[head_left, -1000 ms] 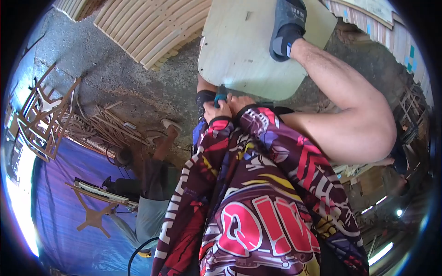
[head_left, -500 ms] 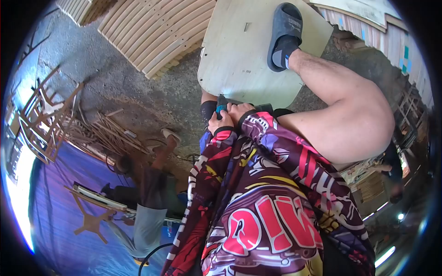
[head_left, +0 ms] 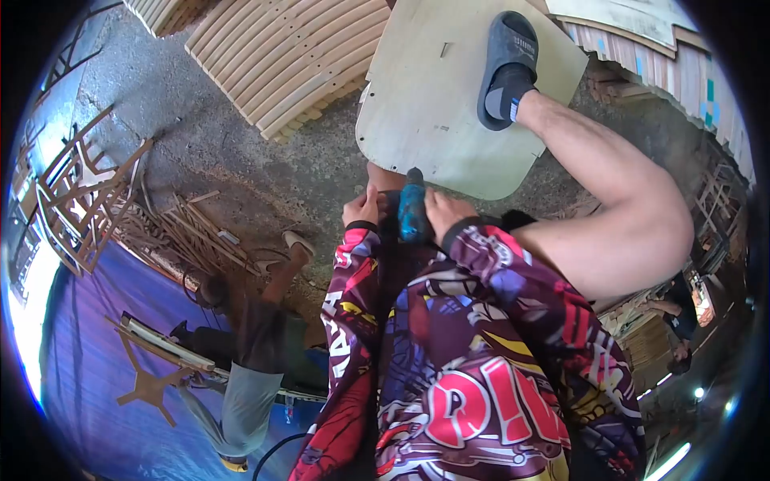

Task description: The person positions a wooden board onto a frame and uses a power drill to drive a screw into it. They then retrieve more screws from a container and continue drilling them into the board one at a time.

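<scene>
A teal and black cordless drill [head_left: 412,212] stands between my hands, its dark nose towards the near edge of a pale plywood board [head_left: 425,96]. My right hand [head_left: 447,212] is closed against the drill's right side; the handle is hidden. To the left of the drill and apart from it, my left hand [head_left: 363,208] has its fingers drawn together; what they hold, if anything, does not show. My foot in a dark slide sandal [head_left: 507,72] rests on the board. Small holes and a staple-like mark show on the board.
Curved wooden slat panels [head_left: 289,60] are stacked at upper left. Wooden frames [head_left: 92,188] and loose sticks [head_left: 200,228] lie at left. Beyond a blue tarp [head_left: 88,345], a person in grey [head_left: 253,409] handles a wooden piece. Another person [head_left: 682,317] is at far right.
My left hand has come off the drill and moved left. The drill has moved slightly right and its teal body now shows more. The light by its nose is gone.
</scene>
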Motion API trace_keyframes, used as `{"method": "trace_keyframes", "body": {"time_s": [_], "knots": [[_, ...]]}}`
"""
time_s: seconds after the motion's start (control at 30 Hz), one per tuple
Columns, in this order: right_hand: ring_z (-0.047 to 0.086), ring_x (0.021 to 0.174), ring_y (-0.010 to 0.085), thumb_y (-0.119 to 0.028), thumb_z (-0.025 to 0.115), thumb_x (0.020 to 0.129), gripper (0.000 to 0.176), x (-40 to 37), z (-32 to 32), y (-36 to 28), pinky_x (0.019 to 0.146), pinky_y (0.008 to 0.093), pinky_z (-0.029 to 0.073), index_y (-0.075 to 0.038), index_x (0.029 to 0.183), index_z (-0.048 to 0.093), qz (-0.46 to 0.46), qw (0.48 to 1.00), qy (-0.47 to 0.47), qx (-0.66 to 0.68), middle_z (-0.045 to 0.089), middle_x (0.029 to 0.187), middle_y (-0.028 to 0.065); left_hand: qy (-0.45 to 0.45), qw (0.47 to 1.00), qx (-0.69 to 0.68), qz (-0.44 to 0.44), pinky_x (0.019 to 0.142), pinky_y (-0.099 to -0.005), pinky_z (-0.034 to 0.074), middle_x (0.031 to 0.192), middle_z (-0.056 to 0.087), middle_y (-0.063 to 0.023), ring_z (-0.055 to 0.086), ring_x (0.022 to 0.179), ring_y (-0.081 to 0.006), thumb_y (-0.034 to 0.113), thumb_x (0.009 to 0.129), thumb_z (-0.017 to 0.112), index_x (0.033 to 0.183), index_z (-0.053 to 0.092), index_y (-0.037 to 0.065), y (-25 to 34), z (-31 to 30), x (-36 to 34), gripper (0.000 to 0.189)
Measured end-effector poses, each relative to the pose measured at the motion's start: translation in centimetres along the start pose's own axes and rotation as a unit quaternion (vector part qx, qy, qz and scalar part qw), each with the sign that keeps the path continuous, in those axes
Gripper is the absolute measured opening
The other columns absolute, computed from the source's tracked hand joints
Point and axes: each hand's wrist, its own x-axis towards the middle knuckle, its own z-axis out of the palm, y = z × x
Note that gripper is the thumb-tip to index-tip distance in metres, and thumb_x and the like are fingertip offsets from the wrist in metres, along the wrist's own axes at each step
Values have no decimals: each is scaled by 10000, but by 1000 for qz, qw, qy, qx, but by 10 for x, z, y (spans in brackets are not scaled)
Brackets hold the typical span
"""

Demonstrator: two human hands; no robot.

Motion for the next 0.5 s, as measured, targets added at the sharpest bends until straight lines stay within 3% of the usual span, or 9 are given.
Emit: {"method": "trace_keyframes", "body": {"time_s": [0.03,0.1,0.2,0.23,0.33,0.37,0.43,0.5], "knots": [[597,876,345,-182,646,667,633,-6,-9,1,733,426,496,0,1223,403,29,999,-6,39,567,1043,192,-5,1000,-1,0,760,-354,493,835,671,-146,653,829,-264,474,783,599,928,686,64,-15,5,19,443],[583,870,367,-193,634,684,653,-13,-8,7,724,436,490,8,1249,375,72,993,34,83,557,1020,192,87,968,111,208,703,-314,502,798,677,-123,665,755,-194,359,755,684,910,683,43,-31,24,52,352],[581,856,375,-216,626,703,645,-19,-1,12,713,442,486,6,1252,370,117,979,102,132,556,989,189,90,957,117,250,691,-301,498,785,680,-104,658,732,-165,330,760,686,901,671,8,-17,54,54,351],[577,856,384,-237,623,720,623,-20,0,10,707,444,483,-5,1245,381,134,974,130,127,554,967,188,117,954,91,261,669,-269,486,773,683,-86,639,717,-118,290,759,698,887,675,10,-13,63,50,308],[571,867,389,-257,635,722,625,-18,4,8,713,445,479,-15,1244,389,155,959,157,180,551,978,195,114,967,48,221,638,-249,470,746,682,-71,614,680,-84,259,759,704,869,677,4,-18,67,49,279],[564,873,393,-250,642,724,606,-17,18,10,721,443,476,-18,1232,408,131,949,211,196,549,976,201,99,972,12,215,622,-243,464,729,678,-62,599,656,-74,253,761,703,850,678,2,-29,68,61,267],[567,865,397,-267,637,723,620,-14,33,8,702,450,480,-36,1246,397,137,948,194,212,548,1002,195,62,968,-69,233,580,-247,448,657,656,-63,563,598,-52,293,779,681,806,675,13,-42,71,72,281],[564,877,397,-272,644,718,651,-13,40,3,694,449,484,-50,1268,376,138,945,173,241,541,1047,191,89,962,54,252,553,-278,437,585,613,-90,566,573,-65,346,794,645,758,666,31,-46,65,82,317]]}}
